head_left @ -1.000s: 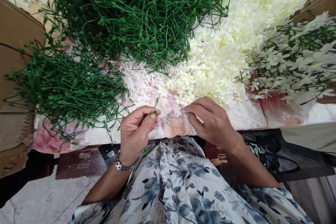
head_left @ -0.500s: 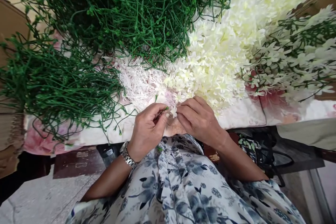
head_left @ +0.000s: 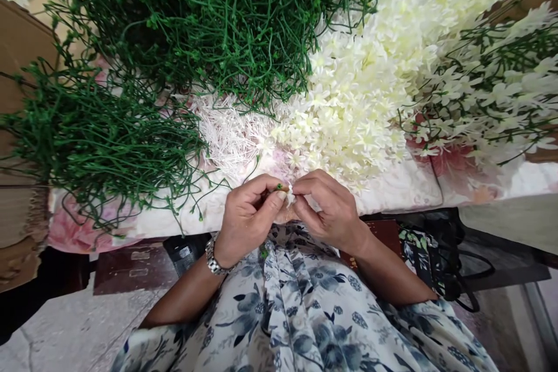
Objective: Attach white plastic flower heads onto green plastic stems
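Observation:
My left hand (head_left: 248, 212) is closed in a pinch on a green artificial stem (head_left: 279, 186), whose tip shows between thumb and forefinger. Facing it, my right hand (head_left: 333, 206) pinches a small white artificial flower (head_left: 290, 194). Flower and stem tip meet between my fingertips, just above the table's front edge; whether they are joined is hidden. Beyond my right hand spreads a heap of loose white blossoms (head_left: 357, 110). Thin white strands (head_left: 229, 133) lie beyond my left hand.
A tall pile of green stems (head_left: 209, 29) rises at the back, with a smaller stem pile (head_left: 117, 133) at left. White flowers on green stems (head_left: 492, 99) lie at right. A floral cloth (head_left: 392, 192) covers the table. Cardboard (head_left: 26, 29) stands at the left edge.
The white flower has turned from facing me to edge-on between my fingertips. My hands have come slightly closer together, and my right fingers have shifted on the flower.

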{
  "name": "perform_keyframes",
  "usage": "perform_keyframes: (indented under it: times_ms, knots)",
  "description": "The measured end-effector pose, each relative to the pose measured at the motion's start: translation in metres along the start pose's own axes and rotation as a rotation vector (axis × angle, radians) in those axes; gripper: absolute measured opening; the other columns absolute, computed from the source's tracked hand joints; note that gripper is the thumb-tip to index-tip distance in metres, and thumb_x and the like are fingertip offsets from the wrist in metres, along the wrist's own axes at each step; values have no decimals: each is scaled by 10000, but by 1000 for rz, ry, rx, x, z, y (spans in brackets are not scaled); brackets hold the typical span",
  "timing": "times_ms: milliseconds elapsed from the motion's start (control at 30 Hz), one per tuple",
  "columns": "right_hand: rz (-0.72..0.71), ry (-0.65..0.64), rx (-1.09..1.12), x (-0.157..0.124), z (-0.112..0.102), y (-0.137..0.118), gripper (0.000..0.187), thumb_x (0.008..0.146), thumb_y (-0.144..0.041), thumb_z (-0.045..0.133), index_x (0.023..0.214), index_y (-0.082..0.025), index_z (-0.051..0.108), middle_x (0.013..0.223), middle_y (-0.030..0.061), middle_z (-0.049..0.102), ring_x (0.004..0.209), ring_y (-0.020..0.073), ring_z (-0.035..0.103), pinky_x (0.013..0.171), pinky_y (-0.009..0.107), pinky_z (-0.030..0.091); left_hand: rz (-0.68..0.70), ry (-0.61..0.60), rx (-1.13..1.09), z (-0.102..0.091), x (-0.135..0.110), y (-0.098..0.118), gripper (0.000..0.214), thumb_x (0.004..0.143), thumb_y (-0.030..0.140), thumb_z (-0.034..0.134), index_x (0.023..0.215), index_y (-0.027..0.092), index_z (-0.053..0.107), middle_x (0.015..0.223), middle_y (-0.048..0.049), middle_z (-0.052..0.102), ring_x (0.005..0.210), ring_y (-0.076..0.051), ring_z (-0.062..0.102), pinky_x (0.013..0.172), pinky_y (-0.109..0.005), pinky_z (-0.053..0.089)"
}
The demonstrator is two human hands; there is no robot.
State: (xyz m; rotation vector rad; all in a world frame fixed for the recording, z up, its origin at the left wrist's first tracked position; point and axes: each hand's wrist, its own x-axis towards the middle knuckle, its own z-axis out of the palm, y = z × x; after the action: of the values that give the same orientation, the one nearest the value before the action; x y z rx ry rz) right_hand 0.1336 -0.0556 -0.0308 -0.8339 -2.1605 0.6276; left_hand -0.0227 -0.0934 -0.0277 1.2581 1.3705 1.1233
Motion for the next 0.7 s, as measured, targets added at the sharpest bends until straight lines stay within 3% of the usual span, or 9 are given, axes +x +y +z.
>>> perform_keyframes:
  times_ms: [233, 367, 467, 700]
  knots:
    - [39, -14, 60, 5, -24, -5, 167, 761, -30, 510, 856, -161, 551, 727, 22, 578, 687, 109, 538, 620, 248, 455, 167, -21, 82, -5, -2, 0, 136, 832, 185, 527, 874, 169, 655, 707, -24, 610, 618, -106, 555, 589, -226, 432]
    - [8, -115, 5, 11, -33, -10, 140, 800, -73, 504, 879, -165, 573, 764, 33, 571, 727, 111, 542, 639, 239, 463, 304, -28, 129, -3, 0, -3, 180, 819, 96, 504, 912, 185, 630, 770, -18, 633, 645, -92, 557, 603, -213, 428]
    - [-8, -190, -75, 14, -34, -11, 122, 833, -114, 489, 891, -166, 583, 790, 43, 577, 763, 120, 540, 673, 247, 470, 386, -48, 198, -4, 1, -5, 193, 804, 74, 488, 914, 172, 613, 699, -9, 576, 627, -98, 520, 577, -219, 408]
    - [-62, -265, -197, 14, -33, -8, 105, 844, -139, 481, 864, -145, 584, 781, 58, 562, 763, 144, 530, 674, 268, 463, 409, -109, 337, -5, 2, -5, 179, 784, 72, 448, 872, 147, 585, 641, -8, 471, 621, -123, 469, 564, -247, 377]
